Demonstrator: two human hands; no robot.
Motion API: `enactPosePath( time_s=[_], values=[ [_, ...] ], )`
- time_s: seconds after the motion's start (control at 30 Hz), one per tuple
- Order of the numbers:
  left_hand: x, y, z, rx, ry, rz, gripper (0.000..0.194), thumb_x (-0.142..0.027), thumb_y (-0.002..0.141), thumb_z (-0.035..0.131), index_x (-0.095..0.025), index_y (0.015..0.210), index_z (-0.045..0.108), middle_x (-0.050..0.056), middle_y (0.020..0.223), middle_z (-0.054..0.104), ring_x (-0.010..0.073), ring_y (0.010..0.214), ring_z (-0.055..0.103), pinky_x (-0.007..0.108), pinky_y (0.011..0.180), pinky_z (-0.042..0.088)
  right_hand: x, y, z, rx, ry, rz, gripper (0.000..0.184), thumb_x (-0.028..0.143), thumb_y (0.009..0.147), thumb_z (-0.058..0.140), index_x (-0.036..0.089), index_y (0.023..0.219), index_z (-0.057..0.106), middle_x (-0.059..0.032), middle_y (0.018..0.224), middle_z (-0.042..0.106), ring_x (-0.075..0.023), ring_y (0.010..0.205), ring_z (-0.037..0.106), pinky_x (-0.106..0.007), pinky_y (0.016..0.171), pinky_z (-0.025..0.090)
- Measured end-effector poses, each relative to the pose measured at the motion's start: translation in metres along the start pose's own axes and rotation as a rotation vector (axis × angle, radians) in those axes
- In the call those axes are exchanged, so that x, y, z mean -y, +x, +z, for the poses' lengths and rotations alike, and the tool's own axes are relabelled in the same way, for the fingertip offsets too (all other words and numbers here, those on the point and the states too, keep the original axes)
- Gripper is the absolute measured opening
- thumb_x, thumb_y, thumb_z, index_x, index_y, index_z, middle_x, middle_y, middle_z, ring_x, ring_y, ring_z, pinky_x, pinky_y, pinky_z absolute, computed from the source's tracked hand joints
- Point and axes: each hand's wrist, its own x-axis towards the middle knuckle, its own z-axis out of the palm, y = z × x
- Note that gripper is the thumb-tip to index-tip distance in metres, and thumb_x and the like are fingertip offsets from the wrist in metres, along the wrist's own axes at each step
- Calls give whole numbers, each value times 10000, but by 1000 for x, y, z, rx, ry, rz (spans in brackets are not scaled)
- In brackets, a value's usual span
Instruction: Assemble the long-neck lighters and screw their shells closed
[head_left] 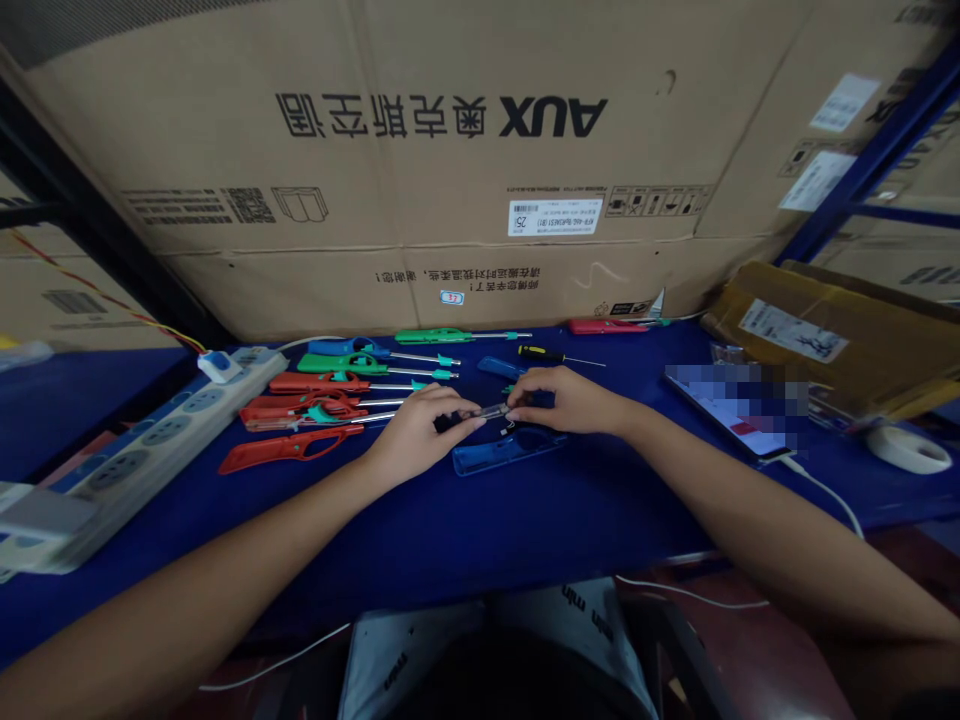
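I see the left hand (417, 432) and right hand (561, 402) pinching opposite ends of a small translucent tube (493, 411), presumably to steady it. Blue lighter casing (495, 457) just nearside of them; yellow-black screwdriver (541, 353) beyond the right, likely parked within reach.

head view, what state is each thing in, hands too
Left bare hand: closed on a small greyish elongated part
Right bare hand: closed on the same part
Translucent blue plastic casing: lying on the blue table
Red, green and blue plastic lighters: lying down, unheld
Yellow-and-black screwdriver: lying down, unheld
Black-edged phone: screen lit, white cable plugged in
Tall brown cardboard panel: upright, printing upside down
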Motion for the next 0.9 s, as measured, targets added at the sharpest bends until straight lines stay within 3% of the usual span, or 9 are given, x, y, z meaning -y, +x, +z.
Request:
enactPosePath(
  time_s=[0.27,0.9],
  values=[
    [2,1,0,28,-6,28,219,-382,965,629,-231,1042,768,42,847,729,185,790,643,341,736,517,-4,0,-1,26,3,-10,192,358,899,687,179,852,735,-28,797,682,-151,737,612,-275,704,464],
    [5,2,-3,70,3,34,215,-368,970,624,-231,1039,775,37,875,736,181,795,664,353,764,527,-7,-1,-9,62,62,-3,191,350,907,666,193,879,772,-44,867,748,-164,830,670,-307,812,519]
  ],
)
